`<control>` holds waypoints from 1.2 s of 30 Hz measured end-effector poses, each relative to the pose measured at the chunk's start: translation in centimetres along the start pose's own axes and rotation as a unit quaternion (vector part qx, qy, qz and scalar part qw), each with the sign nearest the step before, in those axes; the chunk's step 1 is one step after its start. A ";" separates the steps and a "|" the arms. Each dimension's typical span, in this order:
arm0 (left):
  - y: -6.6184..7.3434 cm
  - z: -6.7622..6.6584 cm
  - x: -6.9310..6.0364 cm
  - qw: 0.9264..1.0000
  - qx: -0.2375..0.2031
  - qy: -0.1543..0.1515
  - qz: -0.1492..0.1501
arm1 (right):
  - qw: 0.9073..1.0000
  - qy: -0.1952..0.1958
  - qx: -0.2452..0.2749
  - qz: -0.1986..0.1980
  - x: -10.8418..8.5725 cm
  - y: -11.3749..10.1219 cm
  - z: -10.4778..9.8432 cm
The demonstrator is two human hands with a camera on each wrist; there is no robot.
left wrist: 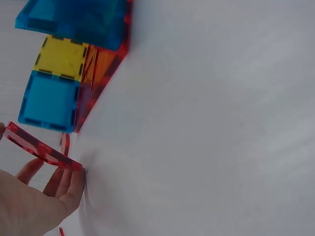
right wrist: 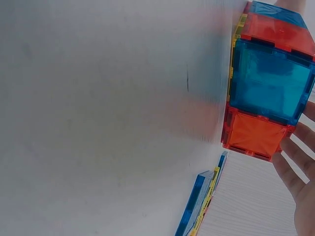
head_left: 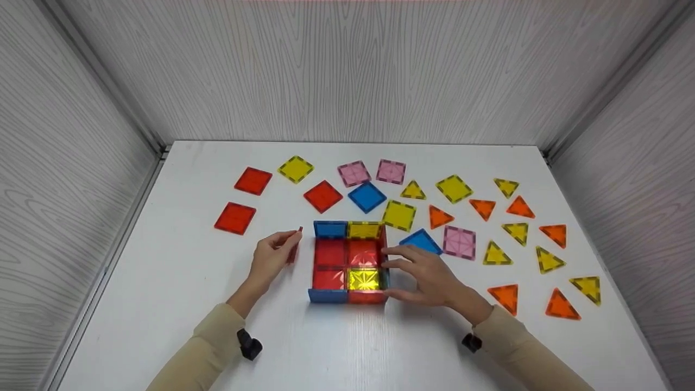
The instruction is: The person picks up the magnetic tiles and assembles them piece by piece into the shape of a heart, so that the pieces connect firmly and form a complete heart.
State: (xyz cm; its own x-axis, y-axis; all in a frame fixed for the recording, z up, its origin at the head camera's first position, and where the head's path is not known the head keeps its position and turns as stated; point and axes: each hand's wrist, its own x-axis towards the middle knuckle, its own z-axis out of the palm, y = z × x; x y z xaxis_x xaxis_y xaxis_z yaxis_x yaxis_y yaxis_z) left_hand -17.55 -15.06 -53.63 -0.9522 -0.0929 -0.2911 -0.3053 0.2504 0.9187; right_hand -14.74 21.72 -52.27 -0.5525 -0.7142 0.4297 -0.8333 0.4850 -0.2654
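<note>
A box of translucent tiles stands mid-table, its floor of red tiles (head_left: 329, 253) and a yellow tile (head_left: 363, 279). Blue (head_left: 330, 229) and yellow tiles stand upright at its back, blue and red ones at its front, more along its right side; its left side has no wall. Left of it, my left hand (head_left: 270, 259) pinches a red tile (head_left: 293, 253) on edge, apart from the box; the left wrist view shows this red tile (left wrist: 42, 147) between thumb and fingers. My right hand (head_left: 429, 276) touches the right wall with spread fingers; the right wrist view shows blue (right wrist: 269, 81) and red wall tiles.
Two red tiles (head_left: 235, 218) lie at the left. Behind the box are yellow, pink, red and blue squares (head_left: 367, 196). Yellow and orange triangles (head_left: 563, 304) are scattered at the right, and a pink square (head_left: 459, 242) lies beyond my right hand.
</note>
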 end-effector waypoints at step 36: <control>1.4 0.3 0.7 0.999 0.036 -0.030 0.004 | 1.000 -0.003 -0.011 0.010 -0.1 -0.1 0.0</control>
State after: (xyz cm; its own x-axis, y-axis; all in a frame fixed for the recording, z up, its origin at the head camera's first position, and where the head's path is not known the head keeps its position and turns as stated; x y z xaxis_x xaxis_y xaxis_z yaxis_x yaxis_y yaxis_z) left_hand -18.66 -14.43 -52.61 -0.9532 -0.0332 -0.3007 -0.2951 0.3197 0.9004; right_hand -14.57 21.76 -52.31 -0.5691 -0.7070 0.4198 -0.8215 0.5104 -0.2542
